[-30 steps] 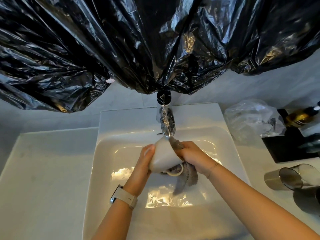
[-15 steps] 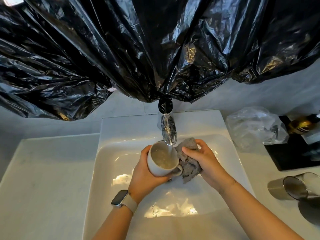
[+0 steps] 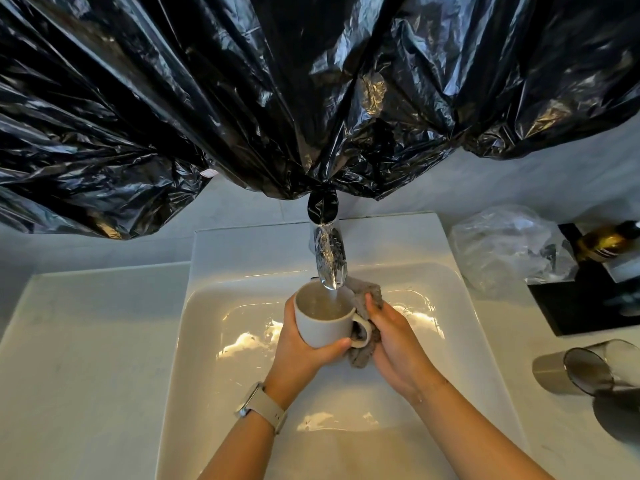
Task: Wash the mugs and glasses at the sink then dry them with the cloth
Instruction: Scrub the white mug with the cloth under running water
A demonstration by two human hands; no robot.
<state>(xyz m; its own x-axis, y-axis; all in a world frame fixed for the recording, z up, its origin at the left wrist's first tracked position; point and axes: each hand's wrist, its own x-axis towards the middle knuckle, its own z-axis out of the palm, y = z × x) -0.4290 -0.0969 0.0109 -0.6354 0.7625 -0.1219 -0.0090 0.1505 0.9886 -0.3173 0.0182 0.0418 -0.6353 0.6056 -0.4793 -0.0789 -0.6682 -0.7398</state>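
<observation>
Right now the left hand (image 3: 304,344) grips a white mug (image 3: 325,318), its fingers curled round the far side of the body and the thumb wrapped under the near side. The mug sits upright over the sink (image 3: 214,341), mouth up, directly beneath the spout of the tap (image 3: 327,259), and a stream of water falls into it. Its handle points away from the left fingers, toward the right hand (image 3: 394,344).

The right hand holds a grey cloth (image 3: 363,306), fingers curled over it; the cloth is bunched between those fingers and the mug's handle, touching the handle, with one end poking up past the fingertips by the tap and the other hanging below the palm. A pale watch (image 3: 259,408) sits on the left wrist.

Well off to the outer side of the right fingers, a tinted glass (image 3: 581,368) lies on its side on the counter (image 3: 69,358). Beyond it lie a crumpled clear plastic bag (image 3: 502,244) and a brown bottle (image 3: 606,240) on a dark tray (image 3: 571,306). Black plastic sheeting (image 3: 277,98) hangs above the tap.
</observation>
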